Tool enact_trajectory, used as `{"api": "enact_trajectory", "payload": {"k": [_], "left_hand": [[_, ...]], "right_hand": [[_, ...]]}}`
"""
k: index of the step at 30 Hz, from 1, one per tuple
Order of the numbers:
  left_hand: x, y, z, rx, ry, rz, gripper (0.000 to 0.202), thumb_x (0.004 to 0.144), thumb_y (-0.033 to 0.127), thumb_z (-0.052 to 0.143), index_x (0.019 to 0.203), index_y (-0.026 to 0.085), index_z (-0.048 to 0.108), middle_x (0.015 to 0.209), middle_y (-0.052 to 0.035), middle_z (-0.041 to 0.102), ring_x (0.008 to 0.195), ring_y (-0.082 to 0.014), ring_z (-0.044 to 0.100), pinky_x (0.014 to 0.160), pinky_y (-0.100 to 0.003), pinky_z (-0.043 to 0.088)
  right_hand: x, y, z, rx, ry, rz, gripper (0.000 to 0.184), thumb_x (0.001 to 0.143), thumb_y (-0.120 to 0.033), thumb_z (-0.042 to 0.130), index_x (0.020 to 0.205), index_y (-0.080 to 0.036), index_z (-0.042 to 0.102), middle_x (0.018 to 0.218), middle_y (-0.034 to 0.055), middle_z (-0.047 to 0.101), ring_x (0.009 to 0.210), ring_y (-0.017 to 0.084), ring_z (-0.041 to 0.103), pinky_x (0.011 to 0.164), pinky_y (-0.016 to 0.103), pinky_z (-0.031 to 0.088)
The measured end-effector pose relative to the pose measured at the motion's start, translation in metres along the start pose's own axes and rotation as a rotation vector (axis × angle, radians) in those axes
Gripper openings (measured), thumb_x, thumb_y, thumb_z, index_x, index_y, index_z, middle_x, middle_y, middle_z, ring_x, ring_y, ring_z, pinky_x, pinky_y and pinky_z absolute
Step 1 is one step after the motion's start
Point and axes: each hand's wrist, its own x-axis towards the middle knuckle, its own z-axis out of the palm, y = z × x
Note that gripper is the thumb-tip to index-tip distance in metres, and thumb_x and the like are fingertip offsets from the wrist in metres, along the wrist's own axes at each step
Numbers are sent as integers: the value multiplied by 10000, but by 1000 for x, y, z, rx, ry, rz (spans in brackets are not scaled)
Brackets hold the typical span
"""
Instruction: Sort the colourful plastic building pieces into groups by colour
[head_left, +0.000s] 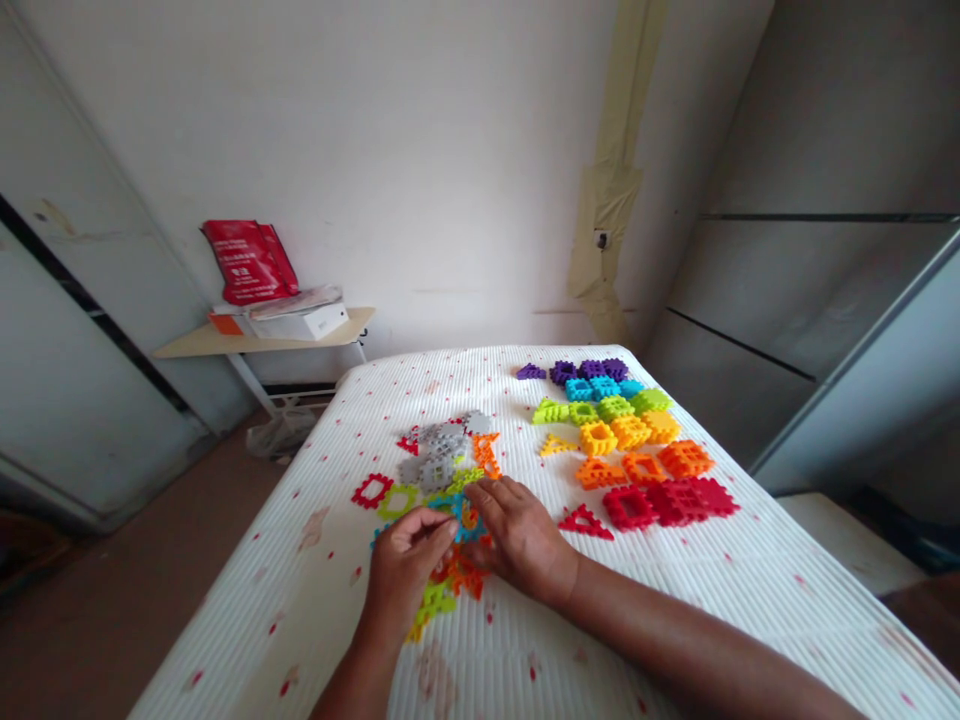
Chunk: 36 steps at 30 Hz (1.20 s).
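Observation:
My left hand and my right hand meet over a loose heap of plastic waffle-block pieces on a white ribbed mattress. A blue piece lies between them, under my right fingers and against my left fingertips. Grey, red, green and orange pieces spread around the hands, partly hidden beneath them. Farther right, sorted groups of pieces run in colour bands from purple at the far end to red nearest me. A red triangular piece lies just beyond my right hand.
Beyond the mattress stands a small cream shelf table holding a red bag and a white box. A plastic bag lies beneath it. Grey cabinet doors rise at right, and a brown floor lies at left.

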Motion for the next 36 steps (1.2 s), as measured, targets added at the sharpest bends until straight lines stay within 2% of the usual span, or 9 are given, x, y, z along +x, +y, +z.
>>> {"api": "enact_trajectory", "payload": {"k": [4,7,11,14,17,20,24,31,36], "left_hand": [[-2,3,2,25,-3,5,295,609,437,678,661,153,613,448,47,488,420,-86,416,432,-202,336],[-3,3,0,27,39,57,304,613,438,683,712,154,634,528,25,551,491,-104,482,477,-204,383],[0,-2,-8,28,163,71,339,645,467,664,771,154,641,581,15,579,546,-115,514,497,-198,391],[5,-6,-14,46,240,73,355,670,482,648,790,147,638,595,13,589,527,-103,485,490,-198,378],[8,-9,-17,78,260,77,374,677,494,641,805,143,643,618,5,603,531,-107,484,505,-210,388],[10,-9,-20,128,291,86,369,682,494,639,810,148,651,579,20,566,562,-124,507,544,-223,412],[14,-11,-28,151,353,67,366,676,492,643,806,150,657,530,34,529,545,-129,502,524,-227,406],[21,-14,-37,156,395,28,395,642,493,648,822,143,669,633,-7,646,568,-150,556,548,-252,449],[24,-16,-35,416,309,180,264,689,410,586,792,189,687,813,-39,691,748,-195,614,735,-312,484]], "right_hand": [[3,-5,-2,26,-28,50,497,736,-203,620,1208,-112,495,1130,163,580,1051,254,519,912,401,446],[13,11,-19,40,-41,66,504,713,-149,608,1205,-134,499,1163,131,566,1064,223,507,904,349,445],[43,77,-66,-188,-38,199,500,697,-136,616,1186,-168,517,1163,95,571,1100,219,478,934,349,407],[65,141,-102,-513,-241,455,512,731,-156,603,1233,-163,501,1220,99,551,1122,208,476,951,301,377],[76,189,-122,-594,-334,568,480,711,-141,614,1188,-157,556,1149,122,600,1073,243,523,869,311,425],[77,216,-122,-621,-414,638,483,676,-174,663,1154,-177,592,1093,127,631,1018,265,568,778,311,461],[78,232,-112,-633,-496,695,518,668,-204,691,1176,-218,588,1119,111,630,1002,251,592,763,299,463],[83,239,-100,-639,-531,715,525,691,-183,669,1207,-206,574,1147,127,617,1017,264,587,759,302,462],[82,232,-95,-646,-479,655,464,725,-133,600,1186,-178,580,1175,149,585,1044,275,565,775,325,460]]}}
